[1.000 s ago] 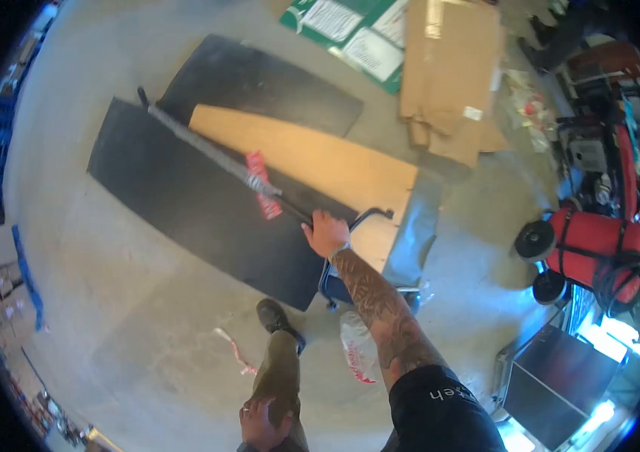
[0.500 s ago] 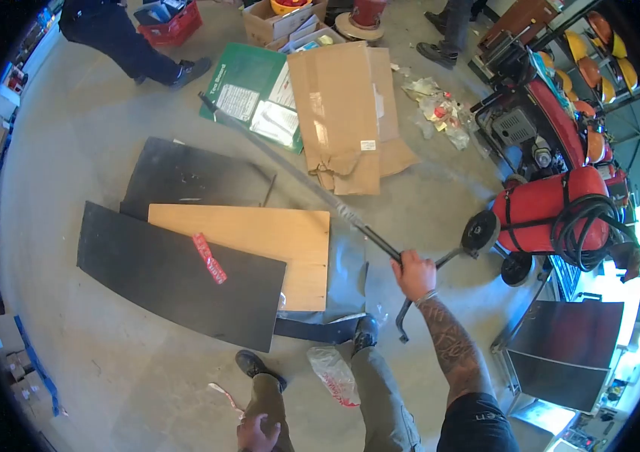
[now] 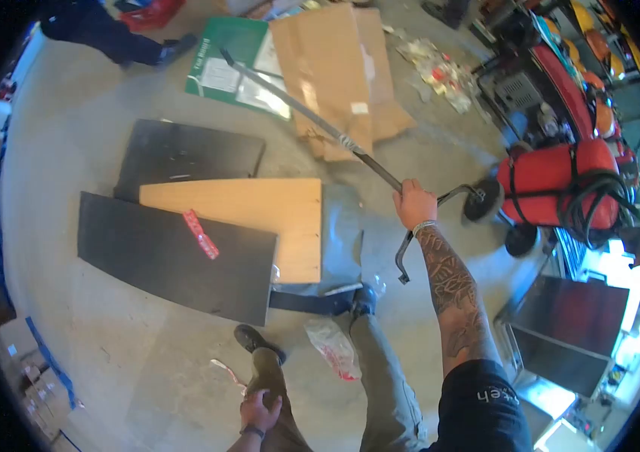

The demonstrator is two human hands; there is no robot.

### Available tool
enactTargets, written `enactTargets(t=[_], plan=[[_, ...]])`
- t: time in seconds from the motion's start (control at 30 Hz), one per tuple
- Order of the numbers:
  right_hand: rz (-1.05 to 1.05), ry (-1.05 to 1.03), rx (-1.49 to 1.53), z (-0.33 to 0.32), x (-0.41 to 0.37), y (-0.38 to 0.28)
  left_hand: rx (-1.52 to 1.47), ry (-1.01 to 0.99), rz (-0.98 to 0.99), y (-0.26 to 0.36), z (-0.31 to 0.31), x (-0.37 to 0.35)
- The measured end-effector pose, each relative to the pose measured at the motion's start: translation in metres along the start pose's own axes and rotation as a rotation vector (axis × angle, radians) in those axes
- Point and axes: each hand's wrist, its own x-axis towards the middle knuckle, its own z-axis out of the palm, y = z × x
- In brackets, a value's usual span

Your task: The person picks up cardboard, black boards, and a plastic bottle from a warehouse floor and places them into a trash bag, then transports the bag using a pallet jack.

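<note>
Right hand [image 3: 415,205] is closed round the pole [image 3: 309,113], just above where it forks into two bent legs. Left hand [image 3: 260,410] rests on the left leg [image 3: 269,369], no object seen in it; can't tell how far its fingers are open. I read the pole as metal tube: stiff, not fragile, moderate weight, tip-heavy from this end. Bare dark stretch should grip well; grey length may slip. Nearer mid-length should balance better. Far end overlaps the green sheet [image 3: 222,41] and cardboard [image 3: 327,68] in view; contact unclear. Boards [image 3: 177,252] lie on the floor [image 3: 146,354] to its left.
</note>
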Motion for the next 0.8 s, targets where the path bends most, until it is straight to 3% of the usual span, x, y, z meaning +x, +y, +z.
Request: enactTargets(t=[0.1, 0.17, 0.2, 0.27, 0.53, 0.67, 0.73, 0.8], plan=[[0.109, 0.032, 0.098, 0.012, -0.068, 0.037, 0.011, -0.040, 0.013, 0.000, 0.009, 0.000], [0.393, -0.025, 0.271, 0.020, -0.115, 0.054, -0.004, -0.061, -0.020, 0.008, 0.008, 0.005], [0.401, -0.031, 0.266, 0.026, -0.135, 0.061, -0.001, -0.071, -0.017, 0.010, 0.008, 0.004], [0.532, 0.106, 0.304, 0.036, -0.162, 0.071, -0.019, -0.094, -0.043, 0.014, 0.008, 0.006], [1.090, -0.099, 0.292, 0.046, -0.170, 0.090, 0.002, -0.120, -0.007, 0.020, 0.017, 0.015], [1.049, -0.285, 0.257, 0.081, -0.148, 0.145, -0.005, -0.136, -0.075, 0.037, 0.004, 0.013], [1.069, -0.183, 0.138, 0.098, -0.129, 0.185, 0.001, -0.147, -0.108, 0.043, -0.003, 0.012], [1.080, 0.285, 0.087, 0.081, -0.109, 0.194, -0.010, -0.203, -0.115, 0.049, -0.005, 0.014]])
